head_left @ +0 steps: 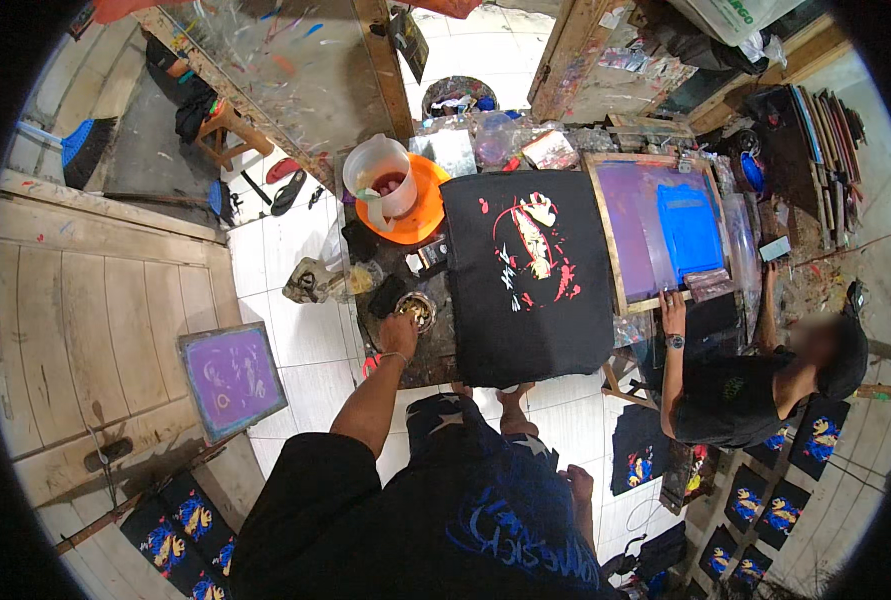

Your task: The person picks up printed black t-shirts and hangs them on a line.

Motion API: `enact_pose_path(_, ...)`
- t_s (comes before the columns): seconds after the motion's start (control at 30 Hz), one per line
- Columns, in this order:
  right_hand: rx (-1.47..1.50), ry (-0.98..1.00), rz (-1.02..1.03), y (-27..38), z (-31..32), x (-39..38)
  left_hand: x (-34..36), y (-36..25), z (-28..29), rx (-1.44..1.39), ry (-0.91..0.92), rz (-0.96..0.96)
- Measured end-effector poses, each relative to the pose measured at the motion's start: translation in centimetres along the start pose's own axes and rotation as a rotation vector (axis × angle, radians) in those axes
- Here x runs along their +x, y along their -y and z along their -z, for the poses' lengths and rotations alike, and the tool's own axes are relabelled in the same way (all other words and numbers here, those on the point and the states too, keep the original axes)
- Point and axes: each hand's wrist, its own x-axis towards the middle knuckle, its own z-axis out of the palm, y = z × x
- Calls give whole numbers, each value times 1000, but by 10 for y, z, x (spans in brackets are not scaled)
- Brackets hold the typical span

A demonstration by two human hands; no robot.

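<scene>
left of the big shirt (527, 275), 1 jug (380, 160) is holding red stuff (389, 187); the left hand (398, 335) is touching 1 bowl (431, 313) of bits (417, 311); i can't tell its grip.

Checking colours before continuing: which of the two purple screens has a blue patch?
The screen on the table, right of the black cloth; the other screen, left of the table, shows pale marks.

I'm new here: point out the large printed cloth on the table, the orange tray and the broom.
Large printed cloth (531, 268): head view, on its printed middle.
Orange tray (433, 192): head view, on its bare right side.
Broom (95, 153): head view, on its bristles.
</scene>
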Motion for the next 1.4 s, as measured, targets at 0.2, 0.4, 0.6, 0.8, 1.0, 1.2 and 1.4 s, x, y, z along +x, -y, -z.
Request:
enact_pose_path(0.2,25,-39,0,4,-2,-4,4,8,-8,15,1,-62)
enact_pose_path(0.4,96,-11,17,4,-5,11,-3,10,-9,-28,-51,-22)
enact_pose_path(0.6,70,29,52,12,-16,22,-9,5,5,-137,-14,134)
enact_pose_path(0.8,99,17,50,13,-15,26,-1,6,-5,-127,47,171)
enact_pose_path(1.0,124,35,95,4,-6,21,9,23,-28,108,356,84)
enact_pose_path(1.2,25,-15,99,3,-13,15,8,14,1,-306,212,87)
enact_pose_path(1.4,-65,-9,90,6,-25,10,12,26,4,-437,158,100)
